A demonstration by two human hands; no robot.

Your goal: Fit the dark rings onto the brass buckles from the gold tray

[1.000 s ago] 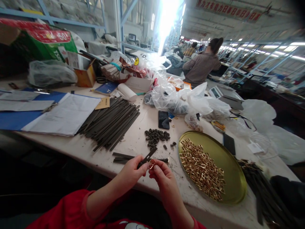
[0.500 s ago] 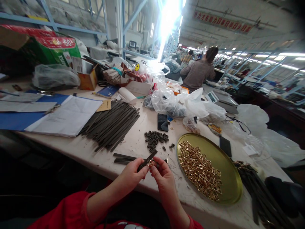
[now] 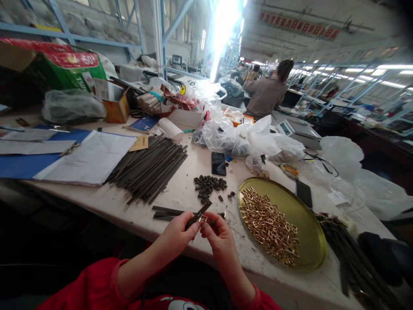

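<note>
Many dark strips [image 3: 151, 168] are lying at ten o'clock, seemingly unfitted. My left hand [image 3: 180, 226] is pinching one strip [image 3: 204, 208]; my right hand [image 3: 222, 234] is gripping a gold buckle [image 3: 202, 218] against it, seemingly unfinished. At three o'clock, a tray [image 3: 311, 245] is holding loose buckles [image 3: 269, 224]; farther right, a bundle [image 3: 353, 256] is showing gold, probably done. Table edge [image 3: 138, 224] is running near at eight o'clock; bare tabletop [image 3: 179, 187] is opening at eleven.

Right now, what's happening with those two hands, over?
Left hand: gripping dark strip. Right hand: pinching small gold buckle by the strip. Dark loops lie just beyond; nothing visibly blocking.
</note>
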